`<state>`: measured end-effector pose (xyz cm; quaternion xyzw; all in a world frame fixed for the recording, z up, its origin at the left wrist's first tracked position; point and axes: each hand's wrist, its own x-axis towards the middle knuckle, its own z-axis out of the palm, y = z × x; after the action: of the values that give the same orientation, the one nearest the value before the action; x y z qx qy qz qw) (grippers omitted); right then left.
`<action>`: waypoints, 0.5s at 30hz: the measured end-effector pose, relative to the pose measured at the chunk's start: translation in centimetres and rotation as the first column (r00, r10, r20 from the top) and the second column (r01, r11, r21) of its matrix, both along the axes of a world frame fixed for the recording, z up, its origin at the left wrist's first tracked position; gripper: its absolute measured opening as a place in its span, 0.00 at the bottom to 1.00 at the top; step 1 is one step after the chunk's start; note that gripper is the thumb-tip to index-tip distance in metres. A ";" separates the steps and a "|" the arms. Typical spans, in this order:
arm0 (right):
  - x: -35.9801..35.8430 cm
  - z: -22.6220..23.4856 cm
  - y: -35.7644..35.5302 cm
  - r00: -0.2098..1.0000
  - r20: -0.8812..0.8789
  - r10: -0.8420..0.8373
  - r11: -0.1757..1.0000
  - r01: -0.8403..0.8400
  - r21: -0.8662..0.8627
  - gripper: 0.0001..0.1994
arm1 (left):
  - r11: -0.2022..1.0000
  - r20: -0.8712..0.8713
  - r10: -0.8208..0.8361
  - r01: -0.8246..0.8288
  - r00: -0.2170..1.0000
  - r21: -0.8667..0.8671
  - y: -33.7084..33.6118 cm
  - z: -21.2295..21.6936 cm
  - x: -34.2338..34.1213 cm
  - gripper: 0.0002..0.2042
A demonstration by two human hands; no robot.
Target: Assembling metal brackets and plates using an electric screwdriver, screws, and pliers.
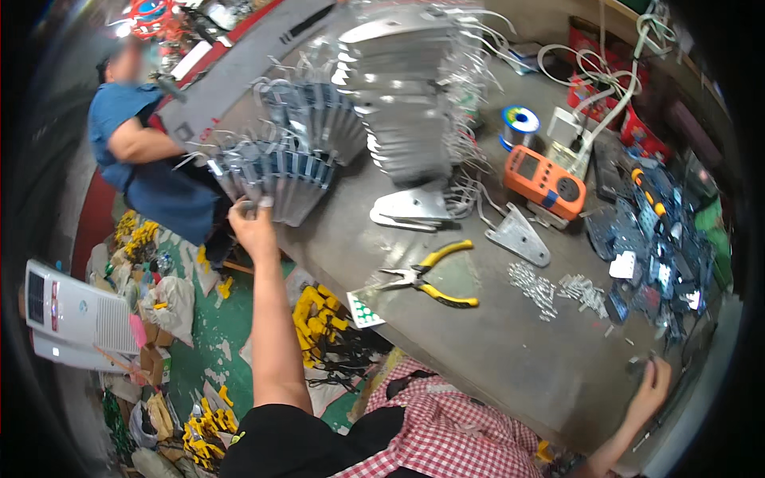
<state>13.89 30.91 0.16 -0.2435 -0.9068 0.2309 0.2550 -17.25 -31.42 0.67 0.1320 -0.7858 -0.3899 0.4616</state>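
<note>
Left hand (253,227) pinching the fanned metal plates (279,171) at the bench edge (335,267).
I judge the leaning stack may topple; my right hand (649,390) rests loosely curled, holding nothing.

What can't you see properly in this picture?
- Head view: the right hand sits near the dark rim, so what it touches is unclear.
- The left hand fingertips are hidden by the stacked metal plates.
- The small silver parts near the yellow-handled pliers are too small to identify.
</note>
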 end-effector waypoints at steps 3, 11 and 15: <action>-1.6 1.1 -5.9 0.990 -0.010 0.140 0.978 -0.140 -0.152 0.06 | 0.990 0.114 0.062 -0.076 0.992 0.118 -1.5 -0.1 -0.2 0.19; -2.9 -0.1 -10.6 0.962 0.033 0.271 0.962 -0.270 -0.024 0.07 | 0.730 0.074 -0.294 0.274 0.953 -0.626 17.2 3.0 4.6 0.17; -3.6 0.2 -11.0 0.960 0.011 0.278 0.958 -0.277 -0.079 0.07 | -0.033 0.619 -0.708 0.860 0.339 -0.509 28.7 1.5 5.1 0.21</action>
<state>10.26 19.95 0.32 -0.1262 -0.9253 0.2964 0.2003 -12.17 -2.70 2.20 -0.5249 -0.8286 -0.1741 0.0870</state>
